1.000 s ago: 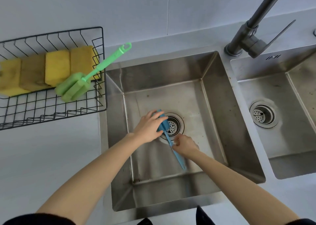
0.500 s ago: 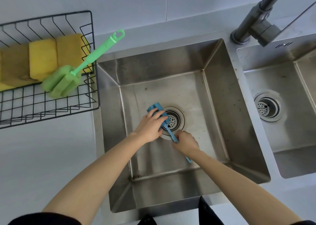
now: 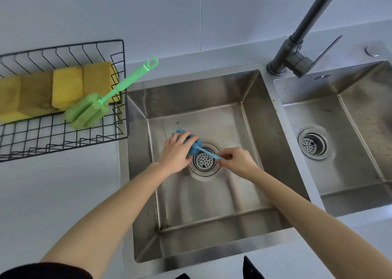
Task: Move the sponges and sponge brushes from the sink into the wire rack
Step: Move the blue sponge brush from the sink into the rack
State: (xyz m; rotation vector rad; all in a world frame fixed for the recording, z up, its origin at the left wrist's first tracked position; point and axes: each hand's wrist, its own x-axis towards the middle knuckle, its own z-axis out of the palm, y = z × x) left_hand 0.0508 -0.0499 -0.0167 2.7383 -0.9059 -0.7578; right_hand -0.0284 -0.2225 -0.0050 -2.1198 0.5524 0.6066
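Note:
A blue sponge brush (image 3: 192, 144) lies low in the left sink basin (image 3: 212, 204), over the round drain. My left hand (image 3: 176, 153) wraps around its blue sponge head. My right hand (image 3: 237, 161) pinches the thin blue handle to the right of the drain. The black wire rack (image 3: 63, 136) stands on the counter to the left of the sink. It holds several yellow sponges (image 3: 67, 89) in a row at the back and a green sponge brush (image 3: 89, 111), whose handle sticks out over the rack's right edge.
A dark tall faucet (image 3: 294, 53) rises behind the divider between the basins. The right basin (image 3: 360, 151) has its own drain strainer (image 3: 312, 144). White counter lies left of the sink, below the rack. A white wall runs along the back.
The blue brush has turned: its handle swung from pointing toward me to pointing right, and my right hand moved right and up along it. The view shifted too.

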